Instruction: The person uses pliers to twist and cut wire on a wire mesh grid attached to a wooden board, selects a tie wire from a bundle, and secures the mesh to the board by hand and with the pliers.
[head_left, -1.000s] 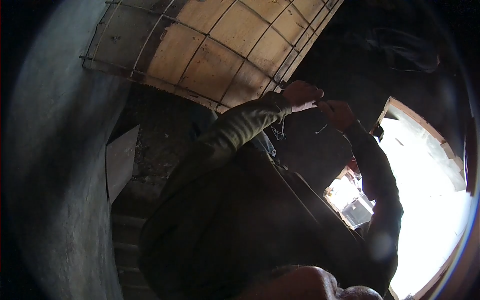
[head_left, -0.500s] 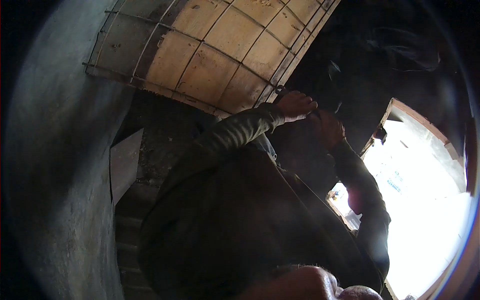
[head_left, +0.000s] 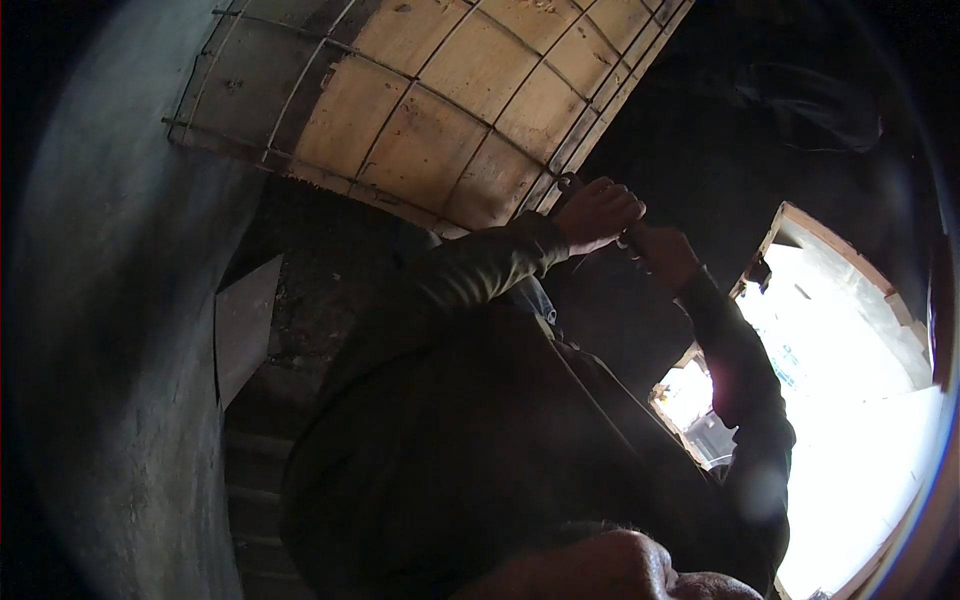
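My left hand (head_left: pixel 600 215) is closed around a dark metal tool (head_left: pixel 569 183) whose small rounded end shows just past the fingers. That end lies at the corner of a rebar mesh (head_left: pixel 490 127), by the edge of the board; its exact contact cannot be made out. Just below and to the right, my right hand (head_left: pixel 665 255) is closed near the same tool's other end, its fingers partly in shadow. What kind of tool it is stays unclear in the dark. The mesh of thin tied bars rests over a tan plywood panel (head_left: pixel 445 145).
A rough grey wall (head_left: pixel 130 330) runs down the left side. Dark steps (head_left: pixel 255 500) and a pale flat board (head_left: pixel 247 325) lie beside it. At the right a bright framed opening (head_left: pixel 850 400) lets in strong light.
Both hands have shifted slightly right, the right one also coming closer to the left hand. The mesh and panel sit slightly higher and further right in view.
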